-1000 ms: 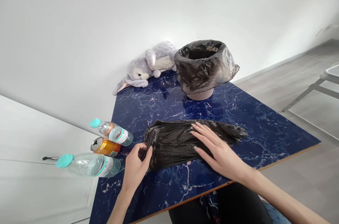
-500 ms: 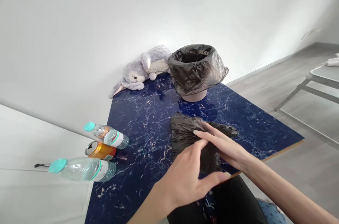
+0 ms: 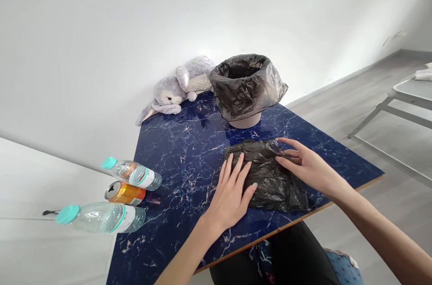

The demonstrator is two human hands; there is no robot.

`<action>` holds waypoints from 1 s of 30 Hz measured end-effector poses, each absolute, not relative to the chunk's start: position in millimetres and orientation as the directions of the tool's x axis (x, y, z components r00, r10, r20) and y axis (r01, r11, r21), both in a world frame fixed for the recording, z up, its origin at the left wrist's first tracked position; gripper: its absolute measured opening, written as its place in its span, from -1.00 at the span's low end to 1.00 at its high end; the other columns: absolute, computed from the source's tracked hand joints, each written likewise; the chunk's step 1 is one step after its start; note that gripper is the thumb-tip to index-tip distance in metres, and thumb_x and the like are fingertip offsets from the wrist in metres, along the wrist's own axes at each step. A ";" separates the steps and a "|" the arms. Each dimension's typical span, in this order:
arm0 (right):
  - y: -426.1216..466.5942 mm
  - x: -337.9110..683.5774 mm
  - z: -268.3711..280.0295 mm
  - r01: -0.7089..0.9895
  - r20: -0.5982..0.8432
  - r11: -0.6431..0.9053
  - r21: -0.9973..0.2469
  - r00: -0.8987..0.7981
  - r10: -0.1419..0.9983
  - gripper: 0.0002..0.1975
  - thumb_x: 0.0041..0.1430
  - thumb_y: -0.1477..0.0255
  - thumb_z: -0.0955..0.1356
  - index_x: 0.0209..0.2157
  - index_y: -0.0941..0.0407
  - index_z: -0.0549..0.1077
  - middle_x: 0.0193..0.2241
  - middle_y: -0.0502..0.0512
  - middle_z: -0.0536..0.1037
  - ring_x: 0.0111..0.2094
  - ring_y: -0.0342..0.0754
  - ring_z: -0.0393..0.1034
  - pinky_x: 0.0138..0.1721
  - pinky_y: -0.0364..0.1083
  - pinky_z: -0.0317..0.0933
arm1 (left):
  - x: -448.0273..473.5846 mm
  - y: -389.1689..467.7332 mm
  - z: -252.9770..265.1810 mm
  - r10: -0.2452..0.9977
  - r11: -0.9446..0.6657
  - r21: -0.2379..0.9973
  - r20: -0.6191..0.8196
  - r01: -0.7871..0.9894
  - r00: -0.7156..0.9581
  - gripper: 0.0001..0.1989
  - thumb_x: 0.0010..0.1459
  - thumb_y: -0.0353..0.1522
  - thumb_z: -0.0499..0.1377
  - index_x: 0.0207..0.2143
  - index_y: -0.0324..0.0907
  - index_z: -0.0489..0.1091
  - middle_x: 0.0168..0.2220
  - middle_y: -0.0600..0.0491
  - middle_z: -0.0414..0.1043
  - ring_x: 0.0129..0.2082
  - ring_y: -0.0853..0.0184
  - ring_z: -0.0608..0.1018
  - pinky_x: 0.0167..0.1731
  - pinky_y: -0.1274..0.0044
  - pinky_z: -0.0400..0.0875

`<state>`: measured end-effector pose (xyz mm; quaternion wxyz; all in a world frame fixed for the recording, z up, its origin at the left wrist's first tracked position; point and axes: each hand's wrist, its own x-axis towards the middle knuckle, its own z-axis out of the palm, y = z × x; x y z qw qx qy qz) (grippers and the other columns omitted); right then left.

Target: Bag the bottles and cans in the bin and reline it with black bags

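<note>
A crumpled black plastic bag (image 3: 273, 181) lies spread on the blue marbled table (image 3: 182, 150), near its front edge. My left hand (image 3: 231, 195) rests open on the bag's left part, fingers stretched out. At the bag's upper right, my right hand (image 3: 302, 163) touches the plastic with loosely bent fingers, thumb and forefinger apart. Behind the bag stands a small bin (image 3: 248, 122), lined with another black plastic bag (image 3: 243, 96) folded down over its rim.
Two clear bottles with turquoise caps, the farther bottle (image 3: 137, 173) and the nearer bottle (image 3: 101, 217), stand at the left edge. An orange can (image 3: 126, 193) is between them. A grey plush rabbit (image 3: 177, 85) lies against the wall. A metal-framed chair (image 3: 388, 105) stands right.
The bag, bunched under my hands before, now lies flatter and wider towards the right. My left hand has moved left and flattened; my right hand has moved right, and the hands are now apart.
</note>
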<state>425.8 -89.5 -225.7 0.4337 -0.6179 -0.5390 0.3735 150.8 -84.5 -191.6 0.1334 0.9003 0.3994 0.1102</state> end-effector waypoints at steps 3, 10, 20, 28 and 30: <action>-100.1 414.9 -205.3 0.629 0.278 0.075 -0.774 0.231 0.932 -0.35 0.45 0.14 0.33 0.47 0.02 0.24 0.17 0.32 0.62 0.04 0.32 0.64 0.00 0.25 0.60 | 166.3 -81.3 -205.6 0.709 -0.692 0.285 0.091 0.664 0.699 -0.34 0.60 -0.10 -0.06 0.61 0.03 -0.17 0.64 0.04 -0.24 0.62 -0.01 -0.25 0.54 -0.12 0.00; -103.9 364.5 -208.7 0.875 0.451 0.387 -0.290 -0.232 0.862 -0.47 0.57 0.34 0.16 0.46 0.05 0.32 0.50 0.25 0.27 0.57 0.40 -0.06 0.51 0.51 -0.13 | 207.2 -83.5 -235.9 0.681 -0.726 0.216 0.101 0.653 0.725 -0.20 0.53 -0.22 0.05 0.63 -0.12 -0.27 0.63 -0.09 -0.21 0.61 -0.13 -0.27 0.54 -0.20 -0.20; -65.1 392.7 -280.8 0.923 0.312 0.332 -0.193 -0.263 0.913 -0.42 0.61 0.31 0.07 0.48 0.13 0.31 0.54 0.29 0.15 0.56 0.39 -0.03 0.45 0.51 -0.01 | 213.0 -81.3 -249.3 0.754 -0.655 0.251 0.163 0.713 0.636 -0.26 0.56 -0.19 -0.04 0.61 -0.28 -0.19 0.62 -0.18 -0.16 0.62 -0.07 -0.18 0.55 -0.14 -0.05; -63.0 398.3 -283.2 0.925 0.346 0.342 -0.167 -0.270 0.899 -0.44 0.63 0.30 0.10 0.49 0.16 0.28 0.55 0.29 0.10 0.56 0.30 -0.03 0.50 0.40 -0.03 | 165.4 -72.4 -236.6 0.759 -0.651 0.225 0.154 0.725 0.633 -0.39 0.60 -0.22 -0.08 0.57 -0.25 -0.01 0.59 -0.15 -0.01 0.61 -0.02 -0.06 0.55 -0.13 -0.07; -61.0 398.8 -283.2 0.917 0.347 0.362 -0.169 -0.288 0.892 -0.44 0.63 0.28 0.11 0.49 0.16 0.28 0.55 0.28 0.10 0.57 0.30 -0.06 0.50 0.40 -0.05 | 149.5 -69.4 -233.3 0.738 -0.674 0.221 0.160 0.705 0.656 -0.42 0.60 -0.23 -0.06 0.56 -0.18 0.03 0.59 -0.08 0.02 0.62 0.00 -0.09 0.55 -0.08 -0.01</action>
